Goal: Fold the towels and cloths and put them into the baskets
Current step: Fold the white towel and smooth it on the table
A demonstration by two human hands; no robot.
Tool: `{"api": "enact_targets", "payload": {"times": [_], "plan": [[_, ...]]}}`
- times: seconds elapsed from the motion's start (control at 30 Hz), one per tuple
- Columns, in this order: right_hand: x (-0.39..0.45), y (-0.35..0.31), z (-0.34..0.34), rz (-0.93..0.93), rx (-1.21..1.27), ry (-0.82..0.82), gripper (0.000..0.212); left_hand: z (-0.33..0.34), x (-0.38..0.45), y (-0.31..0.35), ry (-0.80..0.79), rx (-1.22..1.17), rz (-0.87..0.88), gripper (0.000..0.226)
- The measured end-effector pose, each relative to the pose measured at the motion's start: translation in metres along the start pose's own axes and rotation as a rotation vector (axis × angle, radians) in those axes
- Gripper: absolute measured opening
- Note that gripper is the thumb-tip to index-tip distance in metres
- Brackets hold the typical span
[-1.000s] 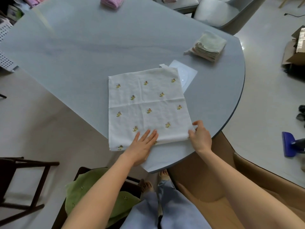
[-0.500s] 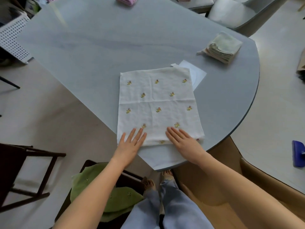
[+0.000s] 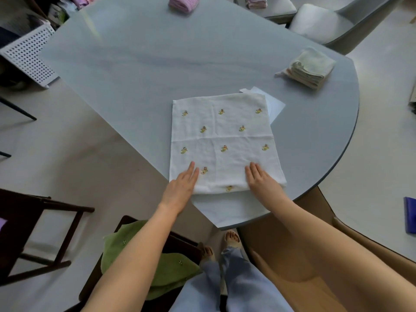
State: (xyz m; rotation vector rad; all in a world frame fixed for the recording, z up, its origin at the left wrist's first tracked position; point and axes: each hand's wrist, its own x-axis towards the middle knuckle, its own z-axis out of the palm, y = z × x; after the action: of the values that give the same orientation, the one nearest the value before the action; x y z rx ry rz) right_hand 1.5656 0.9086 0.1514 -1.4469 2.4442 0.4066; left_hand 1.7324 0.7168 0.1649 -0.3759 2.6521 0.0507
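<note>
On the near edge of the white cloth (image 3: 221, 140), both hands, left (image 3: 182, 184) and right (image 3: 262, 181), press flat, grip apart, smoothing a fold; folding it again likely comes next.

A white cloth (image 3: 222, 140) with small yellow motifs lies flat on the grey desk (image 3: 157, 64). The left hand (image 3: 181, 186) and right hand (image 3: 262, 181) press flat on the cloth's near edge; folded pale towels (image 3: 308, 67) sit beyond its far right corner.

A grey table (image 3: 157, 64) with a rounded right edge fills the view. A dark wooden chair (image 3: 33, 221) stands on the pale floor at lower left; a padded grey chair (image 3: 319, 21) (only partly seen) stands past the table's far right corner. A blue object (image 3: 410, 215) lies at the right edge.
</note>
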Motion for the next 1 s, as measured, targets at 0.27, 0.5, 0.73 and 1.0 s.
{"api": "enact_targets", "payload": {"times": [0.27,0.5,0.73,1.0], "plan": [[-0.021,-0.003,-0.021,0.014,0.164,-0.088,0.052,-0.010,-0.006,0.025,0.044,0.149,0.116,0.056],[-0.034,-0.008,-0.002,0.078,0.139,-0.088,0.077,0.011,0.006,0.036,0.091,0.010,0.218,0.055],[-0.038,-0.011,0.012,0.185,0.063,0.091,0.096,0.016,0.010,0.041,0.098,-0.076,0.069,0.068],[-0.024,-0.006,0.001,0.078,0.146,-0.127,0.071,0.005,0.009,0.032,-0.117,-0.031,0.112,0.068]]}}
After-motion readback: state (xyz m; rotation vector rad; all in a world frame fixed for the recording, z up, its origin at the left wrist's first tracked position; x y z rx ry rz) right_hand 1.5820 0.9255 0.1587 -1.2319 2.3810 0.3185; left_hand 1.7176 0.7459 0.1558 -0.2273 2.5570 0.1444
